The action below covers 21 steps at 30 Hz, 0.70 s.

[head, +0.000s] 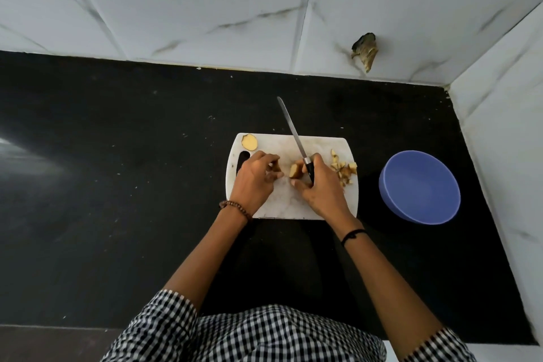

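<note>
Head view: right hand (320, 188) grips long black-handled steel knife (295, 138) beside tan ginger chunk (294, 171); left hand (252, 182) curled, grip unclear; small cut pieces (343, 169) piled, chunk remains.

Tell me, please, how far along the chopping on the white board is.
Done: cut pieces heaped at the right edge of the board. In hand: the right hand grips the knife beside a chunk, the left hand close by. Left: that chunk, a round slice, and the empty blue bowl.
</note>
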Tool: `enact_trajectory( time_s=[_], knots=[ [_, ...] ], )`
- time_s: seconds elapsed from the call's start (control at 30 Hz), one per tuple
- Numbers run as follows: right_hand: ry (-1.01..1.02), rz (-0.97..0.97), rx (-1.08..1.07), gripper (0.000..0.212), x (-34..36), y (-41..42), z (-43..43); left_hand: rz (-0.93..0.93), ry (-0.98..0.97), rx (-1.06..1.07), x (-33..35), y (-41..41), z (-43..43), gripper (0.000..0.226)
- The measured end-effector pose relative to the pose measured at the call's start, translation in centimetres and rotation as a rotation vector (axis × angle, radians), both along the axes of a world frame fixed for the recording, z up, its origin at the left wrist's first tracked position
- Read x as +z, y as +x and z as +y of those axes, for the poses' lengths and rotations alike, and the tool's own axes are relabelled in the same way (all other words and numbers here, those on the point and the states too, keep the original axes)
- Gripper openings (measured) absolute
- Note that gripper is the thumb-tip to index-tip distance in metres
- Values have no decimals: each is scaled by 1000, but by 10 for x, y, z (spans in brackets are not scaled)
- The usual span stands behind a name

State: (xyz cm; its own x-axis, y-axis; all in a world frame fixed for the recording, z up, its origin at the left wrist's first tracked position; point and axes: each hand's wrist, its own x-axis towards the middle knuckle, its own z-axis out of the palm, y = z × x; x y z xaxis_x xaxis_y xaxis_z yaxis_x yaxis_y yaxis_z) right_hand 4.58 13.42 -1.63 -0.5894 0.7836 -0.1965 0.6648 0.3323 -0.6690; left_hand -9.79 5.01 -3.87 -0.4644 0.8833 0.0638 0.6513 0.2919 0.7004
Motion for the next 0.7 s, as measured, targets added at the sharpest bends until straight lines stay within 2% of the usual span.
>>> enact_trajectory(
  time_s=[0.33, 0.5, 0.7],
  knots=[
    [-53, 53, -112, 39, 0, 0, -6, 54, -21, 286, 2, -20, 2, 34],
    [-70, 16, -126, 41, 2, 1, -8, 53, -58, 295, 4, -21, 4, 39],
    [-107, 49, -147, 43, -2, 3, -6, 110, -15, 249, 4, -11, -2, 31]
  ],
)
